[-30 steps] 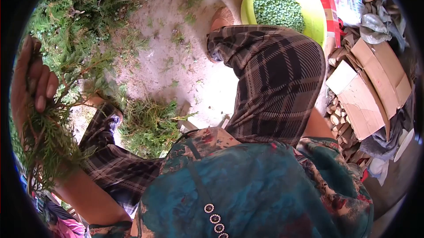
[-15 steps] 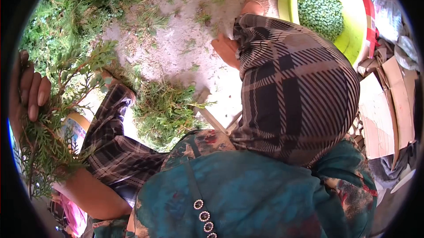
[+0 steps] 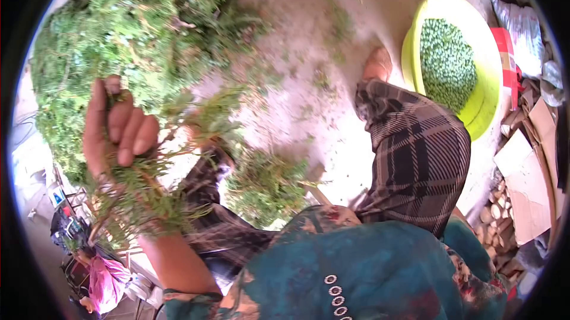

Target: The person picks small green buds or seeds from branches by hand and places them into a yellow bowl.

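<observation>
My left hand (image 3: 122,124) is raised at the left with its fingers curled. It holds a leafy conifer branch (image 3: 142,192), whose flat green sprays hang over my wrist and forearm. Beyond the hand lies a large heap of cut conifer greenery (image 3: 148,23). A smaller pile of sprigs (image 3: 267,186) rests on the ground between my legs. My right hand is out of sight, with the raised knee in plaid trousers (image 3: 415,154) on that side.
A yellow-green basin (image 3: 487,106) at the upper right holds many small green cones or berries (image 3: 448,62). Flattened cardboard (image 3: 525,183) and stacked wood (image 3: 496,219) line the right side. A pink bag (image 3: 107,281) lies lower left. Bits of greenery litter the concrete floor (image 3: 285,82).
My left hand and the branch have moved right, further into view. My right hand, earlier seen beside the knee, has gone from sight. The camera view has shifted, and the basin appears lower.
</observation>
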`<state>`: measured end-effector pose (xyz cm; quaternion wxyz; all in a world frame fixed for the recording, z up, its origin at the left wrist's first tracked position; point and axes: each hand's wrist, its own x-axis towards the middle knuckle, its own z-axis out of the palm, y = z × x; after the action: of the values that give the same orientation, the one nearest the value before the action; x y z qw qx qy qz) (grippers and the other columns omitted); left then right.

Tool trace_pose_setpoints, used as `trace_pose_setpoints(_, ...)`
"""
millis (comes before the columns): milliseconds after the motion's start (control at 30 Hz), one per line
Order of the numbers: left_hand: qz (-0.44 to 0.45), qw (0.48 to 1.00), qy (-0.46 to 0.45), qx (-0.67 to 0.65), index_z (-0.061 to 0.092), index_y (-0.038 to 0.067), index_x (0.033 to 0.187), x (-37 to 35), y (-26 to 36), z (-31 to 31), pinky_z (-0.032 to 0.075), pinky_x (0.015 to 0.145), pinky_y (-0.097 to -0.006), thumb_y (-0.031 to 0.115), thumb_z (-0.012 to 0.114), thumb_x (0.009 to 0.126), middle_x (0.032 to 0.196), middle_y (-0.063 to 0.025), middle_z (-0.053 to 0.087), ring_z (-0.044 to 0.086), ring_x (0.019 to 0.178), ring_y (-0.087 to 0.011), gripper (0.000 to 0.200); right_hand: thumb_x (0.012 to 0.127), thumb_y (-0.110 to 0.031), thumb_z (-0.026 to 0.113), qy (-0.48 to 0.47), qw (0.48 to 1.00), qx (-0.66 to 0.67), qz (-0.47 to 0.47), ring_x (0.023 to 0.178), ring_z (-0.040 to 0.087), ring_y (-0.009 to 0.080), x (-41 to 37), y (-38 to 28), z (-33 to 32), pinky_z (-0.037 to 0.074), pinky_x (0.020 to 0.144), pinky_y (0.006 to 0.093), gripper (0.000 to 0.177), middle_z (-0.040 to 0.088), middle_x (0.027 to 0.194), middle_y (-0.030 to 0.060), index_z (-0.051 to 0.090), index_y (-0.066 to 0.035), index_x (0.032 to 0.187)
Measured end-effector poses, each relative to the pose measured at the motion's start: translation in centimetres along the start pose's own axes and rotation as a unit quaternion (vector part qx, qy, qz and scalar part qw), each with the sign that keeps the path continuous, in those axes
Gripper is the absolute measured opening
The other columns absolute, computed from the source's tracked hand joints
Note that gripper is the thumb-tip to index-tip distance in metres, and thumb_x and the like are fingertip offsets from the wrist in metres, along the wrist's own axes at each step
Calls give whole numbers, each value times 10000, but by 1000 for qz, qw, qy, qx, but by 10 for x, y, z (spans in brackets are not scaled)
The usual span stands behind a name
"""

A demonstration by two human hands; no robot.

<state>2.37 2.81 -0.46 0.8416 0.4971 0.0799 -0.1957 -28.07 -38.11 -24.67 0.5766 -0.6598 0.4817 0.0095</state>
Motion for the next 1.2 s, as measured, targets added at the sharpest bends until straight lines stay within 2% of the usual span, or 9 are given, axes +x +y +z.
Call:
trace_pose_setpoints(267,-11,960,-189,-207,433,-37,1004,-6,13,-12,332,383,-250,206,289,991,498,13,319,350,331,-104,283,914,-305,500,-133,953,269,-44,459,334,30,-89,-203,24,241,362,183,263,421,608,-38,508,-97,754)
trace_pose_setpoints(333,-26,948,-209,-240,438,-37,1001,-6,17,-13,324,384,-245,211,305,986,490,12,320,360,337,-104,283,903,-215,511,-126,974,-15,-185,486,361,24,-118,-260,49,341,433,182,162,485,664,-30,564,-70,854)
trace_pose_setpoints(533,-29,924,-250,-288,446,-43,995,-4,27,-17,325,387,-249,213,286,987,509,10,328,371,344,-106,303,809,-186,605,-409,833,-91,-360,632,493,109,-177,-333,146,423,581,255,240,539,710,46,567,1,955)
trace_pose_setpoints(700,-50,902,-279,-325,455,-23,984,-3,29,-24,333,428,-240,177,355,973,542,23,336,365,388,-78,224,754,-202,674,-387,768,-191,-473,763,521,205,-175,-325,210,429,676,319,350,540,805,84,552,-19,1026)
trace_pose_setpoints(767,10,944,-125,-306,487,17,941,-18,20,-23,351,457,-205,150,436,941,580,61,357,373,458,-49,142,738,-199,666,-298,673,-203,-646,784,530,301,-149,-298,238,433,694,384,334,543,822,135,561,-27,1004)
trace_pose_setpoints(833,246,965,42,85,534,12,891,-4,-15,-40,363,485,-182,132,493,903,622,52,393,402,541,-55,127,757,-217,643,-351,678,-170,-623,772,539,309,-145,-294,247,434,681,401,260,560,822,146,586,-27,924)
trace_pose_setpoints(900,-31,855,-214,-472,478,33,908,7,-7,-61,433,607,-223,137,472,881,675,1,434,464,595,-100,108,782,-239,621,-457,741,-159,-465,640,527,209,-148,-298,244,405,573,358,217,550,688,86,588,-29,821)
trace_pose_setpoints(1033,-107,922,149,-341,476,43,892,26,-20,-46,463,516,-301,160,467,900,618,-22,471,519,594,-147,118,825,-261,562,-547,826,2,-138,584,527,145,-173,-313,232,414,468,272,204,551,717,60,568,-61,860)
trace_pose_setpoints(1200,-138,955,100,-243,498,37,897,14,-32,-15,488,562,-389,249,453,902,776,-110,573,559,646,-242,217,838,-241,531,-528,835,154,-30,536,515,150,-166,-314,235,402,412,278,167,549,758,71,495,-84,882)
